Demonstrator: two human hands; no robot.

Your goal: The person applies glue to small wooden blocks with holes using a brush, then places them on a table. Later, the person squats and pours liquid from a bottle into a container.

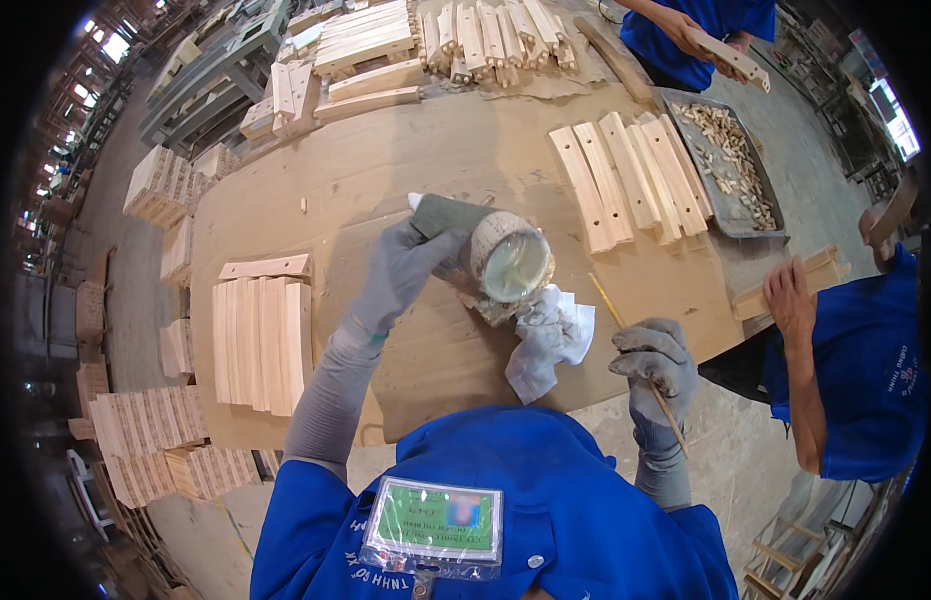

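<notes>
My left hand (393, 275), in a grey glove, is closed round a dark green-grey bottle (451, 214) with a white tip pointing left. Against the bottle's right end is a round, glue-crusted pot (513, 262) with whitish contents, its mouth facing me. Whether the hand also grips the pot, I cannot tell. A crumpled white cloth (548, 338) lies just in front of the pot. To the right, my right hand (659, 366), gloved too, is closed on a thin wooden stick (606, 300). The stick slants up and left, its upper end apart from the pot.
Cardboard (355, 210) covers the table. Drilled wooden slats (260, 340) lie at left; more slats (630, 180) lie at right, beside a grey tray (749, 237) of dowels. Slat piles (475, 40) fill the far side. Co-workers' hands (789, 292) hold wood pieces at right and far right.
</notes>
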